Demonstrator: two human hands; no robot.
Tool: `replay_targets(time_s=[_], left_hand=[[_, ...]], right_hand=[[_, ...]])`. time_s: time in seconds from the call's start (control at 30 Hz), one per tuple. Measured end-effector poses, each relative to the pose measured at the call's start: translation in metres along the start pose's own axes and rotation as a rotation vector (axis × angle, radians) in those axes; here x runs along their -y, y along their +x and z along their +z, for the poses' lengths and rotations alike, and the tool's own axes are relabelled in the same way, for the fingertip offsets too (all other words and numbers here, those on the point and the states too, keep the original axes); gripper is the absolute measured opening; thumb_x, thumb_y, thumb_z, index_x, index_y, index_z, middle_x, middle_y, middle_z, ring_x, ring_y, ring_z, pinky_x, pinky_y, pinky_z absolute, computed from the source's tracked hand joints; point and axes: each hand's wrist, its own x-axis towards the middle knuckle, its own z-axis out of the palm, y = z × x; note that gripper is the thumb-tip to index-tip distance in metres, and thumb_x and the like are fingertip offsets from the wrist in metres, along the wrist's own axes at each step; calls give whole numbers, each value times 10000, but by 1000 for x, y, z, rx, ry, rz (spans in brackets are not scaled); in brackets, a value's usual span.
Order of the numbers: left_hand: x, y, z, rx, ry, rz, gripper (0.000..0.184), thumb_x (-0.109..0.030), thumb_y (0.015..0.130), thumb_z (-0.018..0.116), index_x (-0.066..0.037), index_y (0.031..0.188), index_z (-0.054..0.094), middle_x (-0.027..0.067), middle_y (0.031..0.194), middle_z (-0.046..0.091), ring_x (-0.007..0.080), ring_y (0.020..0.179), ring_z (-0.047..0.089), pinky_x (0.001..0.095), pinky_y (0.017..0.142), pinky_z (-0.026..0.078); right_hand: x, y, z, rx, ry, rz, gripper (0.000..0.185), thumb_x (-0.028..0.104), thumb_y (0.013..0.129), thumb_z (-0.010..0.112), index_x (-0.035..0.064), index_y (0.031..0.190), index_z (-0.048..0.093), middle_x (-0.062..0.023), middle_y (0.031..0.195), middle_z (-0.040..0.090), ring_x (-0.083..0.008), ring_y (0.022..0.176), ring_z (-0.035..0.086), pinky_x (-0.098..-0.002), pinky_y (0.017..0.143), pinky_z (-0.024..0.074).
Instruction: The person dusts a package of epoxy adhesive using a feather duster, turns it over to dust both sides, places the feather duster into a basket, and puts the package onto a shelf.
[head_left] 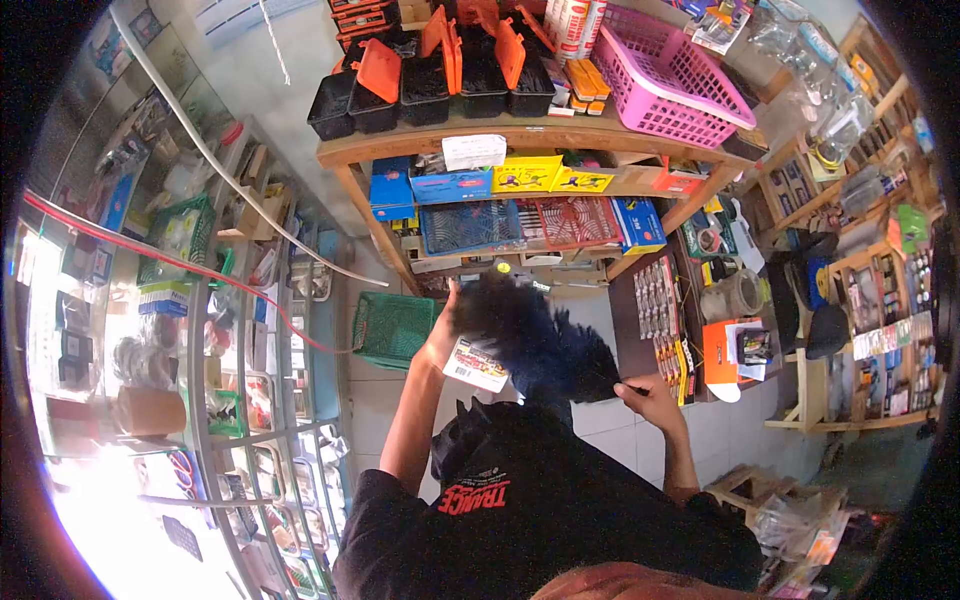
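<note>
A bushy black bundle that looks like a feather duster (545, 325) is held up in front of my chest, between my two hands. My left hand (440, 335) is closed at its left side, with the fingers partly hidden behind the dark plumes. Close by that wrist is a white printed label with a barcode (475, 368); I cannot tell whether it is attached to the duster. My right hand (652, 402) pinches the lower right end of the duster between thumb and fingers. A small yellow-green round tip (503, 268) shows just above the plumes.
Ahead stands a wooden shelf (560, 137) bearing black bins with orange lids (430, 90) and a pink basket (670, 75). A green basket (390, 330) rests on the tiled floor. Packed glass shelving (225, 440) lines the left; a goods-covered table (640, 340) stands right.
</note>
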Motion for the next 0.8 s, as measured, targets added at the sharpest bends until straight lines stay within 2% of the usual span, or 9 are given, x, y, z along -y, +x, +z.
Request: replay_targets(time_s=[0.17,0.27,0.3,0.43,0.53,0.57,0.6,0.67,0.8], left_hand=[[4,13,-52,188,68,-210,832,-697,905,317,-42,1411,398,148,1376,492,283,1240,494,440,1056,391],[5,1,-10,50,14,-19,868,-708,903,292,3,1386,411,151,1291,562,273,1158,559,413,1002,442],[2,-1,-17,-46,-76,-88,800,-698,893,364,-26,1310,486,154,1197,605,287,1039,604,435,938,480],[-3,1,-46,335,-251,-210,851,-695,911,327,25,1353,431,175,1286,556,280,1160,547,449,978,445],[-4,-15,-18,45,-66,-104,865,-708,899,347,28,1342,441,170,1255,578,278,1128,564,447,968,450],[5,-3,-64,254,-417,-153,862,-709,893,364,20,1343,450,171,1251,578,292,1151,550,450,998,431],[-10,-21,-19,20,-146,-143,796,-662,919,378,10,1332,475,168,1223,592,303,1127,568,446,995,437],[-10,-17,-25,79,-344,-161,727,-607,941,391,4,1323,493,180,1207,603,315,1085,595,444,962,461],[-12,-6,-49,-55,-311,-187,643,-524,963,405,-4,1329,495,206,1206,612,350,1037,620,455,910,491]], right_hand=[[-4,-6,14,-66,132,55,356,257,928,630,-18,708,578,35,577,454,-56,566,405,-268,499,337],[-3,-8,12,20,110,36,343,247,926,636,-11,706,587,39,579,463,-47,572,403,-261,497,333],[5,-9,16,-20,107,15,326,240,924,639,-11,717,605,39,578,468,-46,575,404,-258,498,334],[-8,-10,19,50,169,74,242,215,907,663,-13,833,691,32,599,511,-47,588,421,-254,511,356],[-3,-13,14,226,86,112,241,216,906,668,-14,840,688,41,598,489,-47,593,412,-254,514,355],[-8,-13,19,146,110,35,269,227,910,666,-19,801,665,51,589,469,-43,588,400,-255,509,347],[-8,-11,21,115,120,35,262,227,909,667,-18,816,673,51,588,475,-44,588,404,-254,511,350],[-9,-11,23,52,139,39,249,226,907,671,-15,845,690,51,585,488,-46,588,412,-253,513,356],[-2,-13,11,327,73,102,251,232,904,676,-10,840,684,51,587,484,-49,586,411,-255,513,357]])
